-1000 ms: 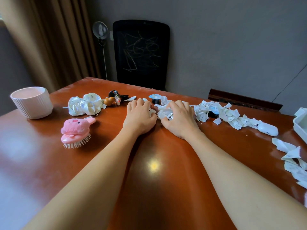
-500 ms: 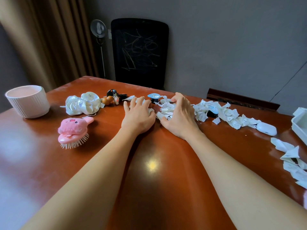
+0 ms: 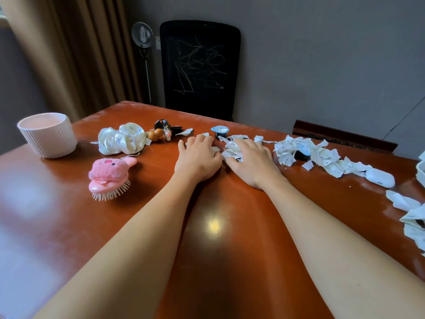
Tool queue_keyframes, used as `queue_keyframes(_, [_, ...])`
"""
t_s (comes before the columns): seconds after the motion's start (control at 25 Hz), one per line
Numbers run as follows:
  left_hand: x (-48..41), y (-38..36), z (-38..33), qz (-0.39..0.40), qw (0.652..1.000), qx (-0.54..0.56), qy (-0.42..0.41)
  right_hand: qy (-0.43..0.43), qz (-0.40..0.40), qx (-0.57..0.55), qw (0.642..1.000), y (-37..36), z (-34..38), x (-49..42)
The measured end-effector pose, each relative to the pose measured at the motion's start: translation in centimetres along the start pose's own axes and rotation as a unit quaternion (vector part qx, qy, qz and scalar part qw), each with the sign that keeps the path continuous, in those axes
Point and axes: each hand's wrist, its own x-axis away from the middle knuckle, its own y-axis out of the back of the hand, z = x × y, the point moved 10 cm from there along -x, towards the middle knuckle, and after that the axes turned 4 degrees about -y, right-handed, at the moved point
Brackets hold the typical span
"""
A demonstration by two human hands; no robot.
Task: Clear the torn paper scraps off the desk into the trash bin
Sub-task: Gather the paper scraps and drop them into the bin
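While the desk [image 3: 218, 249] is strewn this widely, one armful won't do it, so gathering comes first, and that looks to be the step in hand. Both bare forearms reach across the wood. The left hand [image 3: 199, 157] lies palm-down with its fingertips bent over a few bits, and I cannot tell whether it grips them or only rakes. The right hand [image 3: 250, 161] sits just beside it, fingers spread and pressing on the heap of scraps [image 3: 232, 149] caught between the two. A white pot [image 3: 48, 134] stands well apart at the far left; I cannot say it is the bin, and no other shows. More scraps trail right in a long drift [image 3: 322, 155], and others lie at the right edge [image 3: 411, 217]. To do this well, I'd draw both hands together low on the wood, squeezing the heap tight before lifting, since loose paper will flutter free. The brush [image 3: 108, 176], scrunchie [image 3: 122, 138] and mouse [image 3: 379, 177] should stay put. Mind the little cup [image 3: 219, 132] touching the heap's far side, and don't miss the lone scrap [image 3: 185, 132] beyond the left hand.
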Motion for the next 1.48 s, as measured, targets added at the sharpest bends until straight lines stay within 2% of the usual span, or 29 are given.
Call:
queue_keyframes(0.36, [0.2,0.7,-0.2,-0.033,0.999,-0.018,-0.007,0.013,-0.102,0.027,0.994,0.8,-0.6,-0.4])
queue_keyframes(0.44, [0.1,0.4,-0.1,-0.029,0.999,-0.020,-0.009,0.015,-0.098,0.026,0.995,0.6,-0.7,-0.5])
queue_keyframes(0.56, [-0.1,0.0,0.0,-0.017,1.000,-0.021,-0.009,0.001,-0.035,0.018,0.999,-0.7,-1.1,-1.0])
queue_keyframes(0.64, [-0.3,-0.1,0.2,-0.012,1.000,-0.006,-0.007,0.003,-0.024,0.023,0.999,-0.9,-1.1,-1.1])
queue_keyframes(0.88, [0.0,0.5,-0.1,-0.033,0.999,-0.011,-0.013,0.014,-0.089,0.040,0.995,0.4,-0.7,-0.5])
queue_keyframes(1.12, [0.8,1.3,-1.1,-0.052,0.998,-0.002,-0.041,0.031,-0.107,0.013,0.994,1.3,0.0,0.5])
queue_keyframes(1.36, [2.1,1.9,-1.1,-0.044,0.995,0.090,-0.027,0.027,-0.147,0.006,0.989,2.9,0.7,2.2])
queue_keyframes(1.48, [3.6,2.6,-0.9,-0.056,0.994,0.092,-0.011,0.023,-0.136,-0.028,0.990,3.3,0.8,3.2])
